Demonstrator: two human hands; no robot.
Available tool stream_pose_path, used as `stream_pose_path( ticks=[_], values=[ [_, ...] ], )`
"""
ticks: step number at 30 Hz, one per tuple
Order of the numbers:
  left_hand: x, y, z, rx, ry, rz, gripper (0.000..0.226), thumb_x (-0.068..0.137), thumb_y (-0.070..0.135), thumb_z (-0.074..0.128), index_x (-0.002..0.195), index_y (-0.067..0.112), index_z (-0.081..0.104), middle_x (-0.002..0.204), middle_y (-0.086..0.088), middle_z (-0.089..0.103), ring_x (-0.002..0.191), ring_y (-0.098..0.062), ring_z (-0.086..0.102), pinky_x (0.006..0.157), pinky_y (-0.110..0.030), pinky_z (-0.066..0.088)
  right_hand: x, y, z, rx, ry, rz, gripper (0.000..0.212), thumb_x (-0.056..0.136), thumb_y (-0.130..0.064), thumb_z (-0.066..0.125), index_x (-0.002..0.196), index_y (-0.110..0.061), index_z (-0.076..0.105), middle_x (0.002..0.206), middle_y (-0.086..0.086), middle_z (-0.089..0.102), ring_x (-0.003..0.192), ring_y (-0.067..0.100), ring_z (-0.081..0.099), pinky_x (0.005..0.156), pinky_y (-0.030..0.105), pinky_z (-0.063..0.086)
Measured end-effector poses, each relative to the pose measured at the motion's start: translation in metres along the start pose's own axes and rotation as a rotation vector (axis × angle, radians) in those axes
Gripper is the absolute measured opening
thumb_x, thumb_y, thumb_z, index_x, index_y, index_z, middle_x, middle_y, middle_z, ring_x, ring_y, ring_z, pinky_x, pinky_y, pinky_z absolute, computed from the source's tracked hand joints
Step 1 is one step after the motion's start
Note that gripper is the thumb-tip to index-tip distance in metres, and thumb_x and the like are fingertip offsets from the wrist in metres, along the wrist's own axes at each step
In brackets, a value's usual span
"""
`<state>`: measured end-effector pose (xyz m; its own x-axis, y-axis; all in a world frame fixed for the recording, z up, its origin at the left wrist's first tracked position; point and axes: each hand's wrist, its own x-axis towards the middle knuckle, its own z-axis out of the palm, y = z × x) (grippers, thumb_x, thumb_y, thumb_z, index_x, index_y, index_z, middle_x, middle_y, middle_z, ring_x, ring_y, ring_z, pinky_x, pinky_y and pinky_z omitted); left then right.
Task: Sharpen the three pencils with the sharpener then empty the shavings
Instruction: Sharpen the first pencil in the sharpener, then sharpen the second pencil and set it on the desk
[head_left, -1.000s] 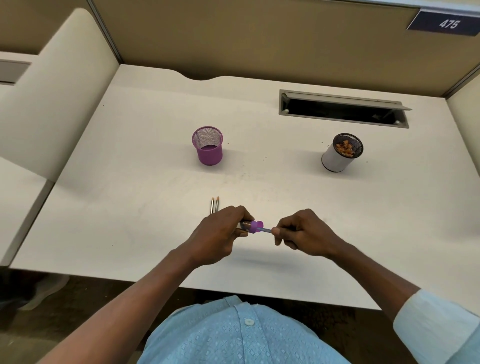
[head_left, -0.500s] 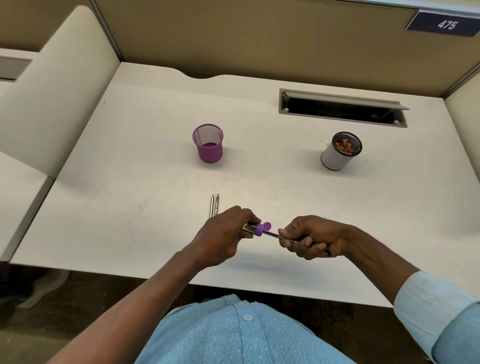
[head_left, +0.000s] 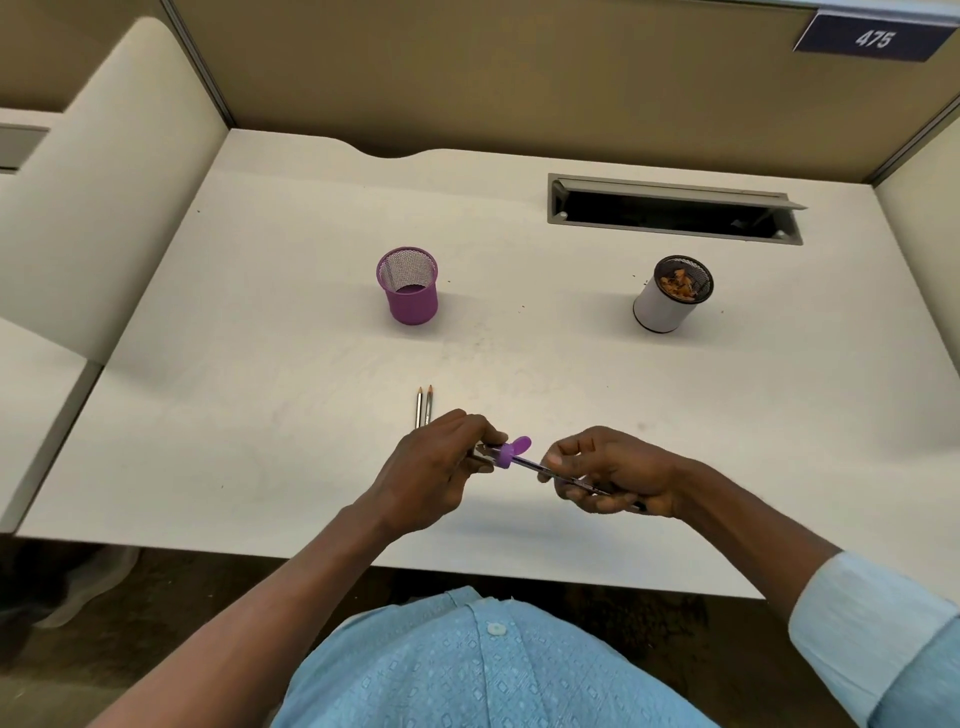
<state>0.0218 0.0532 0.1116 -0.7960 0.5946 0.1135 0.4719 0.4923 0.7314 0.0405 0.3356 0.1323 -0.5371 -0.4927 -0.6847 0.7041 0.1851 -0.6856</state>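
Head view looks down on a pale desk (head_left: 249, 415) with a cream side panel (head_left: 104, 197) rising at its left. Toward the back, left of middle, a purple mesh cup (head_left: 410, 293) stands upright. Nearer the front edge two pencils (head_left: 424, 408) lie side by side, touching, tips pointing away; their near ends are hidden behind the left hand (head_left: 434, 470). That hand is curled round a purple sharpener (head_left: 511, 452), pinching it just above the desk. A third pencil (head_left: 543, 470) runs from the sharpener down and to the right, its tip inside the sharpener and its far end hidden by the right hand (head_left: 615, 475), whose fingers and thumb grip the shaft. Behind and to the right, well apart from the hands, a white cup (head_left: 662, 312) with a dark rim holds orange shavings (head_left: 678, 283). Farther back is an open grey cable slot (head_left: 670, 210), and at the top right a blue sign (head_left: 875, 39) reads 475.
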Motion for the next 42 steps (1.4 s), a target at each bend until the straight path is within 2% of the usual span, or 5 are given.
stream_pose_path(
  ticks=[7, 17, 30, 36, 42],
  values=[
    [0.000, -0.001, -0.002, 0.036, -0.036, -0.003, 0.045, 0.092, -0.007, 0.070, 0.117, 0.029, 0.058, 0.114, 0.009, 0.069, 0.097, -0.006, 0.073, 0.081, -0.036, 0.064, 0.000, 0.001, 0.014, -0.261, 0.302, -0.165, 0.028, 0.081, -0.015, 0.090, 0.084, 0.005, 0.072, 0.067, 0.020, 0.071, 0.056, 0.028, 0.068, 0.053, 0.029, 0.053],
    [0.006, -0.003, -0.003, 0.037, -0.010, -0.024, 0.042, 0.093, -0.008, 0.069, 0.117, 0.024, 0.059, 0.112, 0.007, 0.070, 0.095, -0.008, 0.074, 0.080, -0.038, 0.065, 0.006, 0.009, 0.025, -0.933, 0.606, -0.365, 0.030, 0.105, -0.033, 0.060, 0.076, -0.030, 0.067, 0.049, -0.014, 0.058, 0.053, 0.013, 0.057, 0.065, 0.037, 0.053],
    [0.016, -0.013, -0.012, 0.017, 0.009, -0.091, 0.042, 0.091, -0.013, 0.070, 0.117, 0.020, 0.064, 0.106, 0.017, 0.065, 0.093, 0.015, 0.064, 0.081, -0.003, 0.047, 0.001, 0.001, -0.001, -0.529, 0.331, -0.245, 0.033, 0.111, -0.022, 0.052, 0.085, -0.013, 0.072, 0.059, 0.006, 0.067, 0.047, 0.023, 0.056, 0.054, 0.021, 0.043],
    [0.011, -0.017, -0.015, -0.069, 0.080, -0.165, 0.033, 0.094, 0.005, 0.077, 0.117, 0.025, 0.064, 0.106, 0.016, 0.076, 0.095, -0.011, 0.072, 0.083, -0.045, 0.061, -0.003, 0.009, -0.004, -0.316, 0.402, -0.322, 0.028, 0.108, -0.019, 0.058, 0.091, -0.006, 0.074, 0.068, 0.018, 0.071, 0.054, 0.026, 0.062, 0.053, 0.027, 0.048],
    [0.008, -0.008, 0.002, -0.181, 0.138, -0.270, 0.029, 0.092, 0.008, 0.082, 0.115, 0.021, 0.070, 0.098, 0.021, 0.077, 0.090, -0.010, 0.072, 0.083, -0.036, 0.061, 0.002, 0.015, -0.002, 0.030, 0.580, -0.370, 0.022, 0.103, -0.014, 0.064, 0.095, 0.003, 0.074, 0.071, 0.021, 0.068, 0.056, 0.031, 0.063, 0.052, 0.030, 0.049]
  ],
)
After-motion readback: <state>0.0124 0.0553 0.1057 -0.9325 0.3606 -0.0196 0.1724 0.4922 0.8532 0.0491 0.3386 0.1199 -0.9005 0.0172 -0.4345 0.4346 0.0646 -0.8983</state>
